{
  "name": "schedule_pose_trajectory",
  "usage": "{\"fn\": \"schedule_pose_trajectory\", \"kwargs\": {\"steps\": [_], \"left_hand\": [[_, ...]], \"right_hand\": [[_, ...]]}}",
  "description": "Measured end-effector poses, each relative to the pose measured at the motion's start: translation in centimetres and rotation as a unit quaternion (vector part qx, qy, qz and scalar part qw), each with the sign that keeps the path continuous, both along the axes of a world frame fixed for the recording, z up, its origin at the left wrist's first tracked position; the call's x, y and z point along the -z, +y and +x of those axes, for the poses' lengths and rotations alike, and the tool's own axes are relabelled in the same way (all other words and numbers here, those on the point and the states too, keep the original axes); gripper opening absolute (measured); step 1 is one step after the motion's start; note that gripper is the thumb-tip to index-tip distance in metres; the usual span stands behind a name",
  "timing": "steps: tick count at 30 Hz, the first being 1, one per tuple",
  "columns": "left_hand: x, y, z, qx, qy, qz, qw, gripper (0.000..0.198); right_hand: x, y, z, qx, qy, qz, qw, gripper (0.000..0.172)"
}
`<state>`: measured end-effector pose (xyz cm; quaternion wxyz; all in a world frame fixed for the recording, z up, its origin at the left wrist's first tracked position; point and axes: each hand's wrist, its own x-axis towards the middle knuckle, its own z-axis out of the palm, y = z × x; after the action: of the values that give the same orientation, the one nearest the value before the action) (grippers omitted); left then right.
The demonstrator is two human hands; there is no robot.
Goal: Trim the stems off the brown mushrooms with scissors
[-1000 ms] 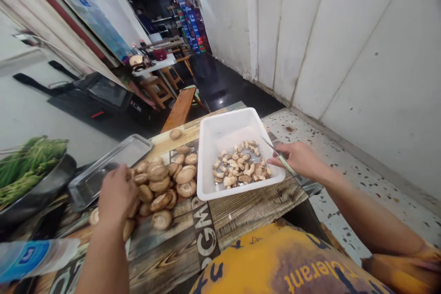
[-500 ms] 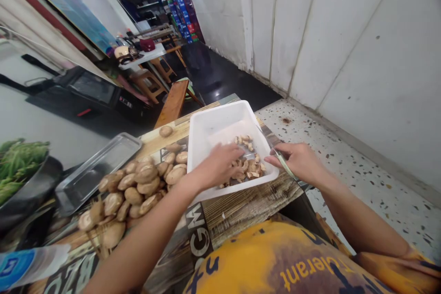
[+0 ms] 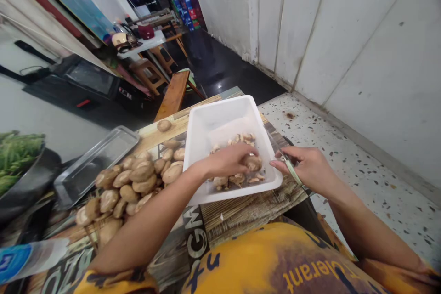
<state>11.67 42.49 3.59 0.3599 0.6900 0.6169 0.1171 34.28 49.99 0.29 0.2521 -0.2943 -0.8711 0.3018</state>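
A white plastic tub [image 3: 220, 117] sits on the wood-patterned table [image 3: 237, 211], with cut mushroom pieces [image 3: 241, 138] in its near part. Inside it, my left hand [image 3: 230, 161] has its fingers closed round a brown mushroom [image 3: 253, 163]. Over the tub's right rim, my right hand [image 3: 306, 165] grips a knife [image 3: 291, 167] by its pale green handle; the blade points away, up and to the left. A heap of whole mushrooms [image 3: 141, 172] lies left of the tub, partly behind my left forearm.
One mushroom [image 3: 164, 125] lies alone near the far table edge. Left are a clear plastic tray [image 3: 96, 161], a metal bowl [image 3: 41, 177] of green vegetables and a plastic bottle [image 3: 31, 259]. A wooden bench [image 3: 174, 96] stands beyond the table.
My left hand has closed round a mushroom, where its fingers were spread over the pieces before. My right hand still holds the knife. The view has shifted slightly.
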Motion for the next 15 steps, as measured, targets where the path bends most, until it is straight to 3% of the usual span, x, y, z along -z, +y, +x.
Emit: {"fn": "schedule_pose_trajectory", "kwargs": {"steps": [2,4,5,6,8,12,15], "left_hand": [[-0.5,-0.6,-0.8,-0.169,-0.140,0.030,0.975,0.041],[-1.0,-1.3,-1.5,-0.315,-0.289,0.036,0.903,0.041],[-1.3,-1.6,-1.7,-0.356,-0.350,0.034,0.866,0.041],[-1.5,-2.0,-1.7,-0.374,-0.398,0.029,0.837,0.040],[-1.7,-2.9,-1.5,-0.369,-0.458,0.021,0.809,0.042],[-1.6,-4.7,-0.5,-0.321,-0.500,0.020,0.804,0.048],[-1.5,-5.8,0.1,-0.334,-0.479,0.031,0.811,0.062]], "right_hand": [[0.2,0.2,-0.3,0.015,-0.005,0.060,0.998,0.034],[0.2,0.3,-0.6,0.023,-0.015,0.144,0.989,0.033],[0.1,0.3,-0.8,0.019,-0.021,0.182,0.983,0.032],[-0.1,0.3,-1.0,0.011,-0.030,0.214,0.976,0.031],[-0.6,0.1,-1.5,-0.008,-0.056,0.264,0.963,0.028],[-2.3,-0.5,-2.1,-0.034,-0.140,0.328,0.934,0.026],[-3.5,-0.9,-2.3,-0.054,-0.192,0.355,0.913,0.024]]}}
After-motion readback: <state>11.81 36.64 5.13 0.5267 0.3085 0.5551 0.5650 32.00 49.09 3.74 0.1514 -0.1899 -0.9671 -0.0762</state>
